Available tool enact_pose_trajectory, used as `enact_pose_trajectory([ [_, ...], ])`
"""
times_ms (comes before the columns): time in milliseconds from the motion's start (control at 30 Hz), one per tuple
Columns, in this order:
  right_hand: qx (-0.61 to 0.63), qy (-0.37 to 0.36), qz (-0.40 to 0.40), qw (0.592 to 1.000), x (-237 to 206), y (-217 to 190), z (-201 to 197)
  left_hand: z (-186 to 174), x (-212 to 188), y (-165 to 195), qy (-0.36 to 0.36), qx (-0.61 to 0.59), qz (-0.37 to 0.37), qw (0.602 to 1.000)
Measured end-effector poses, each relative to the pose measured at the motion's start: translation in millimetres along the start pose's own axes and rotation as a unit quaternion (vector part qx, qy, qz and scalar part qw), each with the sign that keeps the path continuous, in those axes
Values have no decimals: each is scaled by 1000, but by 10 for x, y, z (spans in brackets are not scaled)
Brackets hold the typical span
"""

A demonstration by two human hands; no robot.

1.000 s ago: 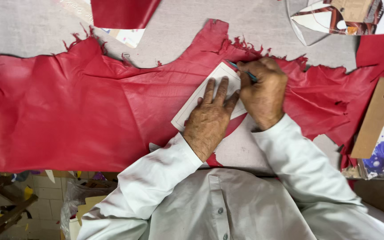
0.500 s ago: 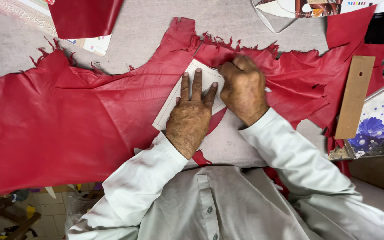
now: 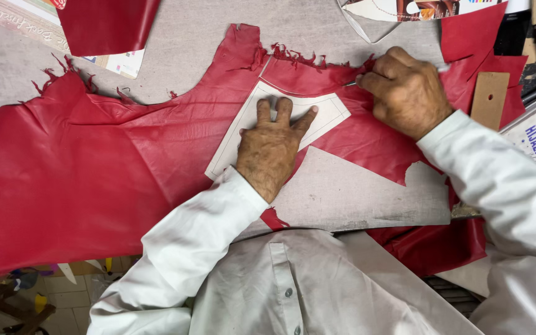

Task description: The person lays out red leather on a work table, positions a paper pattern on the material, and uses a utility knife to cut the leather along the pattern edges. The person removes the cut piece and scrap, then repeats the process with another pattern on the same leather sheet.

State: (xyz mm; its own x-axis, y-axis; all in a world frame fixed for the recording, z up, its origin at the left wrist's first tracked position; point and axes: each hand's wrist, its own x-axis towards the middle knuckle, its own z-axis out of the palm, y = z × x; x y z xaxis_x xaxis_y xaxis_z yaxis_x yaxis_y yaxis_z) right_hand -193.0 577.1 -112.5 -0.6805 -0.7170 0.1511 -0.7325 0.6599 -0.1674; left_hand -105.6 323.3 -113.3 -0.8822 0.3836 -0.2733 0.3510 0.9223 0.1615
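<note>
The right hand (image 3: 407, 93) pinches a thin pen (image 3: 350, 83) by the white paper pattern (image 3: 317, 111). The left hand (image 3: 272, 146), fingers spread flat, pins the pattern on the red leather (image 3: 94, 161). The leather looks soft, floppy and smooth, so pressing flat works best. No boxes or bowls show on the grey worktop (image 3: 355, 192).

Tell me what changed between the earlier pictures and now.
The right hand, gripping a thin pen-like tool, slid away from the left hand to the far right corner of the white pattern piece, its tip now on the red leather there. The left hand stayed flat on the pattern, pinning it to the leather on the grey table.
</note>
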Motion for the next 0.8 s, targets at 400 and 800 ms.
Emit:
enact_pose_trajectory([
  [400,165,178,300,923,-144,-845,405,-71,240,117,-85,-5,16,996],
  [800,86,114,296,944,-439,-981,313,-62,254,122,-76,-2,16,997],
])
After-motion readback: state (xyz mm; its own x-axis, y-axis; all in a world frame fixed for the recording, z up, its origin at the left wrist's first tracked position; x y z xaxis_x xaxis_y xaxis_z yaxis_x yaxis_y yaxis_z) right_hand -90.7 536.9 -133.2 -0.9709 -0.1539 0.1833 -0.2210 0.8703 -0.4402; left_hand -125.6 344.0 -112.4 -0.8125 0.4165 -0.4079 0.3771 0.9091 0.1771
